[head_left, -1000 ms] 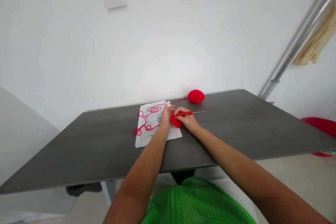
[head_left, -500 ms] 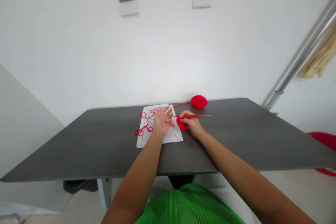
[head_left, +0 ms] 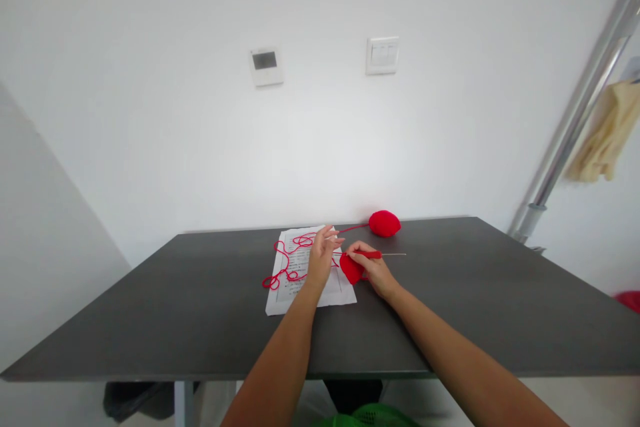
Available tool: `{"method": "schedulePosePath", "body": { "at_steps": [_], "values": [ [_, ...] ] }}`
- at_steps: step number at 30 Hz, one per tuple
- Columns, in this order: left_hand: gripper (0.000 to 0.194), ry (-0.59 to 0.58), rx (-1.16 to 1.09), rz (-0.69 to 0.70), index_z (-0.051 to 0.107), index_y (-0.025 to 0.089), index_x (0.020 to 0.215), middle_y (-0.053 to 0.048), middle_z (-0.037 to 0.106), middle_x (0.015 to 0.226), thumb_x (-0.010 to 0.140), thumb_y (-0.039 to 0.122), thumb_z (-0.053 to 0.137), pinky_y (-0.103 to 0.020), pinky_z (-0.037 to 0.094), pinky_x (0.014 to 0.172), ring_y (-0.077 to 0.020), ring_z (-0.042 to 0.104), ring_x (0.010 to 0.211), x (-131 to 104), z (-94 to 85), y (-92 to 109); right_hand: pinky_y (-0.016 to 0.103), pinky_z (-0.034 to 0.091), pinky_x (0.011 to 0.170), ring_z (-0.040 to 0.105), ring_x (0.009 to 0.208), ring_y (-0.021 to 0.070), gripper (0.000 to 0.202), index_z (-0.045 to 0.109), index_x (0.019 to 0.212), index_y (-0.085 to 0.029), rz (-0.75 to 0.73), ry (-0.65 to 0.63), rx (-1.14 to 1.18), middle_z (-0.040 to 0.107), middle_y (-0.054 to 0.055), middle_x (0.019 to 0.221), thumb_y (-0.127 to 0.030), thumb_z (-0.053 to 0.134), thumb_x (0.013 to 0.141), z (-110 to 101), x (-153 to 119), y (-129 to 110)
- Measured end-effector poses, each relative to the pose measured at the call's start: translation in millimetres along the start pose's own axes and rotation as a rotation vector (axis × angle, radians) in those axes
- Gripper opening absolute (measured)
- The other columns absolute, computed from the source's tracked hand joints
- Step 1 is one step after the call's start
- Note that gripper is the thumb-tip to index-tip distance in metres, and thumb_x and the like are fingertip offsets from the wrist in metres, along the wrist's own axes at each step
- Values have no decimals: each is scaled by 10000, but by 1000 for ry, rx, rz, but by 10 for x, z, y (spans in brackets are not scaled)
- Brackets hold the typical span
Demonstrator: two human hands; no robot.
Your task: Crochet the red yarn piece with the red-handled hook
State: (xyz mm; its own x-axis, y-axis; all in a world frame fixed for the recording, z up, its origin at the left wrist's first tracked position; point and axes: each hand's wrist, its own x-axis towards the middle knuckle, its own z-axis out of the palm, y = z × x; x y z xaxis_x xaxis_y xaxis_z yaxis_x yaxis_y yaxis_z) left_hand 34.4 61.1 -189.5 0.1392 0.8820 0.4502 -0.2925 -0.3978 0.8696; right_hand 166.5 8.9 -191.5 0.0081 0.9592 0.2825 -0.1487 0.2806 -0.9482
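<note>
My right hand [head_left: 374, 268] is closed around a crochet hook [head_left: 371, 255] with a red handle and a thin metal shaft that points right. The same hand pinches a small red crocheted piece [head_left: 351, 269], which hangs just left of its fingers. To the left, my left hand [head_left: 323, 255] is raised over the paper with its fingers stretched out and apart. Red yarn [head_left: 287, 267] lies in loose loops on the printed sheet [head_left: 327, 297], and a strand runs between my two hands. Whether yarn is looped on my left fingers is too small to tell.
A red yarn ball [head_left: 385, 223] sits at the back of the dark grey table [head_left: 210, 307], against the white wall, with a strand leading left from it. A metal pole [head_left: 575, 140] and pale gloves [head_left: 607, 137] are at the right.
My left hand has turned from palm up to more side-on, nearer the right hand. The right hand keeps its hold on the hook and crocheted piece. The view has tilted upward.
</note>
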Motion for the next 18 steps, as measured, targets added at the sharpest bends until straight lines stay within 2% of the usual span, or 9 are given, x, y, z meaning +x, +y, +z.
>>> {"method": "schedulePosePath", "body": {
  "at_steps": [4, 8, 13, 18],
  "values": [
    [241, -18, 283, 88, 572, 200, 960, -74, 653, 976, 894, 406, 466, -356, 463, 834, -200, 642, 896, -31, -58, 24, 239, 324, 513, 468, 548, 126, 184, 569, 704, -196, -17, 76, 16, 541, -24, 619, -367, 627, 744, -21, 19, -19],
    [310, -102, 457, 99, 649, 204, 713, -59, 670, 778, 893, 370, 459, -325, 412, 793, -207, 606, 795, -53, -43, 101, 251, 371, 544, 504, 587, 139, 192, 578, 719, -201, -50, 106, 27, 568, -15, 669, -381, 639, 743, -41, 22, -43],
    [239, -85, 314, -3, 717, 228, 687, -49, 679, 697, 826, 368, 583, -301, 387, 763, -216, 579, 714, -71, 28, 149, 258, 395, 555, 520, 590, 144, 181, 581, 728, -205, -82, 100, -33, 569, -16, 662, -378, 617, 768, -38, 11, -47],
    [454, -136, 263, -136, 723, 207, 652, -53, 663, 621, 861, 512, 460, -314, 400, 728, -213, 571, 666, -59, 31, 92, 271, 423, 603, 550, 655, 160, 179, 587, 731, -204, -172, 95, -197, 595, 2, 710, -374, 597, 788, -33, -18, -82]
  ]
}}
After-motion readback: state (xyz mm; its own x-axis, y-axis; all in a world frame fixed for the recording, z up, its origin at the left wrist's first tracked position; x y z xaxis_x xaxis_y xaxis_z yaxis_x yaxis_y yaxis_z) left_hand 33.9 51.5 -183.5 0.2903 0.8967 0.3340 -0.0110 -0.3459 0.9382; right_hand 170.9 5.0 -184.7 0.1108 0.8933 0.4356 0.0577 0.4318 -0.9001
